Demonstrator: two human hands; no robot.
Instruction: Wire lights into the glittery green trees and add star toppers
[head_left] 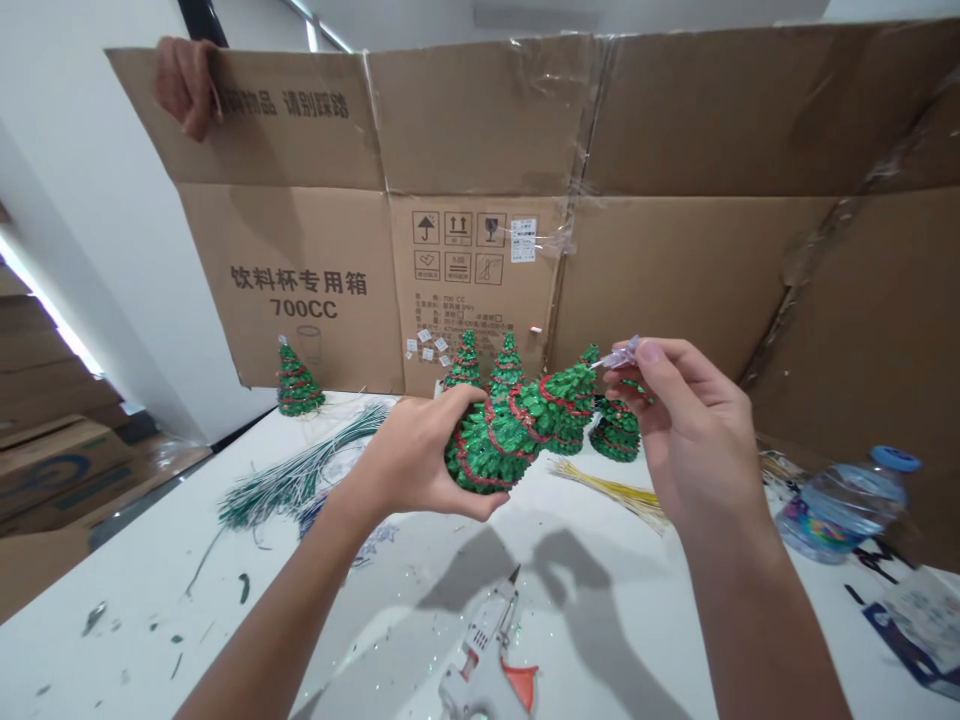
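Observation:
My left hand [427, 450] is wrapped round the base of a small green Christmas tree [517, 430] trimmed with red garland. The tree is tilted, its tip pointing up and right. In my right hand [690, 430] a shiny, pale purple star ornament [621, 355] is pinched between thumb and fingers, close by the tree's tip. Whether the two touch I cannot tell. Below my hands a white hot glue gun [484, 655] with an orange trigger lies on the white table [360, 620].
More small trees [508, 365] stand behind my hands, with another tree [300, 380] at the left. Green wire strands [292, 480], yellow strands [611, 490] and a water bottle [844, 510] lie about. An upright cardboard sheet [480, 130] closes the back; another person's hand [186, 85] grips its top.

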